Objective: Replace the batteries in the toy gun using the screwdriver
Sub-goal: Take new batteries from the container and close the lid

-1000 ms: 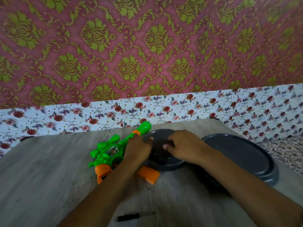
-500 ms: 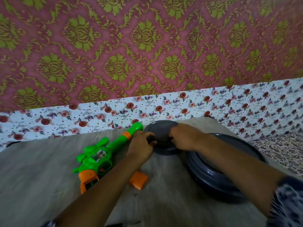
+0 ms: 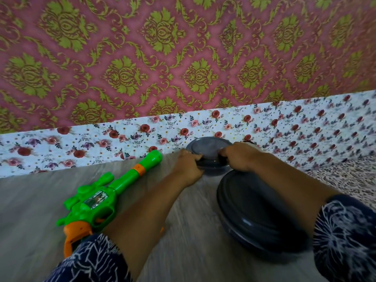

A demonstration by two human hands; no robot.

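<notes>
A green and orange toy gun [image 3: 101, 202] lies on the grey wooden table [image 3: 36, 210], barrel pointing to the far right. My left hand [image 3: 188, 166] and my right hand [image 3: 238, 157] grip the two sides of a small dark grey round plate [image 3: 209, 148] at the table's far edge, by the flowered wall strip. My left forearm crosses over the gun's orange grip end. A sliver of orange [image 3: 162, 230] shows beside that forearm. The screwdriver is out of view.
A larger dark grey round plate [image 3: 254, 212] sits on the table at the right, under my right forearm. A flowered wall strip [image 3: 101, 139] runs right behind the table. A patterned cloth [image 3: 345, 176] lies beyond the table's right edge.
Both hands have pushed the small plate away toward the wall. The view has shifted forward, so the screwdriver and most of the orange cover have dropped out of sight.
</notes>
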